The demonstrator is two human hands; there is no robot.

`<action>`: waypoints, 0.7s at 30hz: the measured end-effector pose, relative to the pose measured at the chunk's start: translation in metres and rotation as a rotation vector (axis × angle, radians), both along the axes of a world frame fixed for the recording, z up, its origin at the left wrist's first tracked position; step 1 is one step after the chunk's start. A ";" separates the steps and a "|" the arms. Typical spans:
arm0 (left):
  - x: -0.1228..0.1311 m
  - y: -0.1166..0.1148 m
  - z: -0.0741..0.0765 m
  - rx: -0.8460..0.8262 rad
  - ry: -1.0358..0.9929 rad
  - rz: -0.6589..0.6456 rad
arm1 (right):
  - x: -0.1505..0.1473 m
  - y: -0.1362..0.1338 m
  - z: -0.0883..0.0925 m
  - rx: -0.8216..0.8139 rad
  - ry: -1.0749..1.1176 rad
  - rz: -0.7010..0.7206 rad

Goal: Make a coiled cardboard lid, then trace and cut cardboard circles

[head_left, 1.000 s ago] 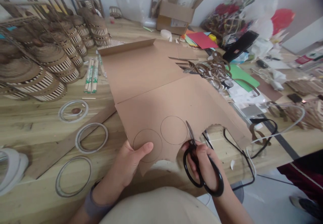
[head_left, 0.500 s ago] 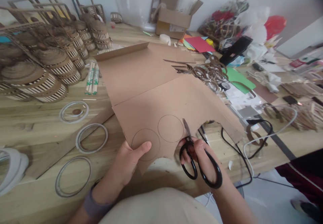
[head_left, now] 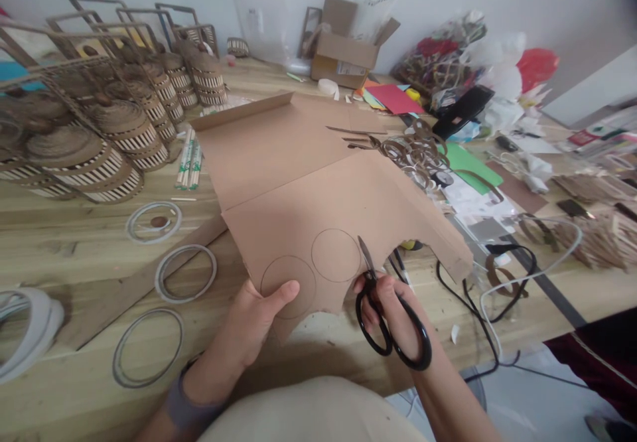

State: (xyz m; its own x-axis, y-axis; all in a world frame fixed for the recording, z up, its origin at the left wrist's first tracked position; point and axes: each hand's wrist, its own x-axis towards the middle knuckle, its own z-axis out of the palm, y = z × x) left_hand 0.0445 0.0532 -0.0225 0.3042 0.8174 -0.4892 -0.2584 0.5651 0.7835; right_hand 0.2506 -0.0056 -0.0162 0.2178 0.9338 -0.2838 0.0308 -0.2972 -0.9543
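Observation:
A large brown cardboard sheet (head_left: 293, 190) lies in front of me, with two drawn circles near its lower edge and curved cuts along that edge. My left hand (head_left: 256, 316) grips the sheet's lower left edge, its thumb on top over the left circle and its other fingers hidden underneath. Black-handled scissors (head_left: 369, 283) are in my right hand (head_left: 398, 306), fingers through the handles. Their blades point up and away, beside the right circle at the sheet's edge.
Rings (head_left: 185, 273) lie at the left on the wooden table (head_left: 209, 356). Woven lantern-like pieces (head_left: 79, 156) stand at the far left. An open box (head_left: 343, 57) sits at the back; brown loops (head_left: 415, 153) and cables (head_left: 490, 322) are at the right. A person's dark clothing (head_left: 597, 362) shows lower right.
The view has shifted slightly, so background things sit a little lower and those at the left farther right. Both hands keep their holds, and the scissors have closed slightly.

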 end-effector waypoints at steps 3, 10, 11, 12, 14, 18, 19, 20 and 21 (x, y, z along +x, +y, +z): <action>0.000 0.000 -0.001 -0.005 -0.003 0.008 | -0.003 -0.001 -0.002 0.005 0.031 -0.019; 0.002 0.000 0.002 -0.042 -0.056 0.022 | -0.007 -0.004 -0.010 0.040 0.029 -0.071; 0.002 -0.001 0.003 -0.049 -0.054 0.021 | -0.007 -0.004 -0.011 0.040 0.026 -0.074; 0.003 -0.001 0.004 -0.053 -0.055 0.020 | -0.007 -0.004 -0.012 0.037 0.022 -0.072; 0.003 -0.001 0.004 -0.047 -0.070 0.023 | -0.007 -0.004 -0.012 0.037 0.013 -0.059; 0.004 -0.002 -0.002 -0.016 -0.134 0.004 | -0.004 -0.009 -0.009 0.012 0.061 0.019; 0.004 -0.002 -0.002 -0.006 -0.145 -0.010 | -0.002 -0.013 -0.007 -0.003 0.082 0.042; 0.005 -0.003 -0.002 0.002 -0.152 -0.027 | 0.000 -0.017 -0.006 -0.020 0.102 0.062; 0.006 -0.004 -0.001 0.008 -0.155 -0.044 | 0.003 -0.021 -0.005 -0.039 0.117 0.071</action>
State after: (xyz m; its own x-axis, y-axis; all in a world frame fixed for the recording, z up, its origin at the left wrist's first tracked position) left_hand 0.0503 0.0496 -0.0234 0.4115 0.8053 -0.4268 -0.3519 0.5724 0.7407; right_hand 0.2535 -0.0270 -0.0211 0.1144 0.9336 -0.3395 -0.0580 -0.3349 -0.9405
